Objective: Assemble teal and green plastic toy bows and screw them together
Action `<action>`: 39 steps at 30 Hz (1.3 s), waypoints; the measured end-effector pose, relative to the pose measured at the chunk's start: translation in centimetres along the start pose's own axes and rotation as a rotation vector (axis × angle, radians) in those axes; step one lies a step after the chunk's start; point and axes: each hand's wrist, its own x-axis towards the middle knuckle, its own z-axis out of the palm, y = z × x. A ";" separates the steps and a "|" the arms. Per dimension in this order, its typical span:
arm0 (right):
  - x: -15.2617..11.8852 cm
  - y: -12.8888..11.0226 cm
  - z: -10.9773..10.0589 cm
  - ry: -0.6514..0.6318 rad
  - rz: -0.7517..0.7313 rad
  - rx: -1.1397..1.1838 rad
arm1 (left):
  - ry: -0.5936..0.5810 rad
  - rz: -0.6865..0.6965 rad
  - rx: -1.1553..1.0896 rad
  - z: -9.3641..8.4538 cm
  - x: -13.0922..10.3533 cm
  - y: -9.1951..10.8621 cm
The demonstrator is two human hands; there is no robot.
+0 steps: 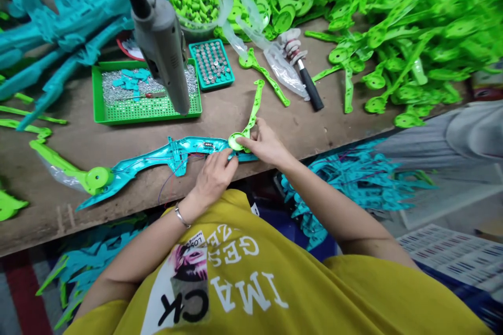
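Note:
A long blue plastic bow-shaped piece [145,159] lies near the table's front edge, with thin wires hanging from its middle. At its left end sits a green arm with a round disc [96,180]. My right hand [265,142] grips a second green arm [253,110], its thumb on the round disc over the blue piece's right end. My left hand [215,174] rests on the blue piece just left of that disc, fingers bent and close together; whether they pinch anything is hidden.
A green tray [147,115] of screws and a small teal tray [212,65] of round metal parts stand behind. A grey tool [167,57] hangs above. A black-handled tool [312,89] lies right, before piled green parts [424,26]. Blue parts [70,31] fill the back left.

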 end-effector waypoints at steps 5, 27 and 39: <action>-0.5 0.0 0.2 0.057 0.020 -0.024 | 0.020 0.006 0.001 0.0 0.0 0.2; -5.0 0.1 0.1 0.139 -0.322 -0.317 | -0.159 0.007 0.082 -0.9 0.5 0.4; -4.2 0.4 -0.5 0.171 -0.091 0.087 | 0.037 -0.030 -0.081 -6.3 -2.8 1.4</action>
